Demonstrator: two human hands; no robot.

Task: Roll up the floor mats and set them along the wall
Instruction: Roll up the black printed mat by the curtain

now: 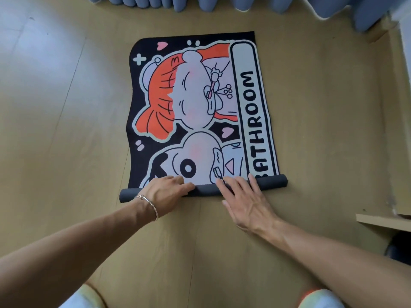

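Knees (84, 296) at the frame's bottom suggest kneeling. Just ahead, the mat (200, 96) lies print-up on the floor (66, 107), its near edge wound into a thin dark roll (271, 182). Left hand (169, 187) and right hand (242, 196), side by side, press flat-fingered on it, probably keeping it tight while rolling toward the curtain (155, 2).

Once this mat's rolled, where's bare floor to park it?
Widest bare floor lies left of the mat. A narrower strip runs between the mat's far edge and the blue curtain. The right is tighter: a wooden ledge crowds it.
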